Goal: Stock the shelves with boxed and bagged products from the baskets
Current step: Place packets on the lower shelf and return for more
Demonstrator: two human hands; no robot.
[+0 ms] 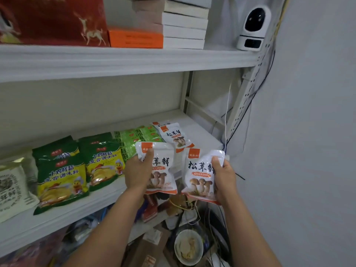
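While I look down through the head view, I have both hands raised in front of the middle shelf [77, 211], each gripping one white mushroom-seasoning bag. My left hand [137, 170] has its fingers wrapped round the left edge of the left bag [163, 170], with the thumb pressed across the front near the orange corner label. My right hand [224, 178], at 3 o'clock from it, has its fingers closed on the right edge of the right bag [198, 174], thumb on the front near the top. The two bags are upright, faces toward me, just beside each other with a narrow gap between. Both are at the shelf's front edge, and I cannot tell whether either touches the board.

At 12 o'clock from them a stack of matching mushroom bags [174, 136] lies on the shelf. At 9 o'clock of that stack are bright green bags [138, 137]. Further toward 9 o'clock are two piles of green-and-yellow chicken seasoning bags [104, 160], and a white patterned bag [11, 187] at the frame's left edge.

On the upper shelf [115, 60], toward 12 o'clock, I see a red box with deer [54, 20], an orange box [134, 37], a stack of white boxes [183, 26] and, at 1 o'clock, a small white camera [254, 27]. Down at 6 o'clock a white bowl [180, 236] sits among cables.
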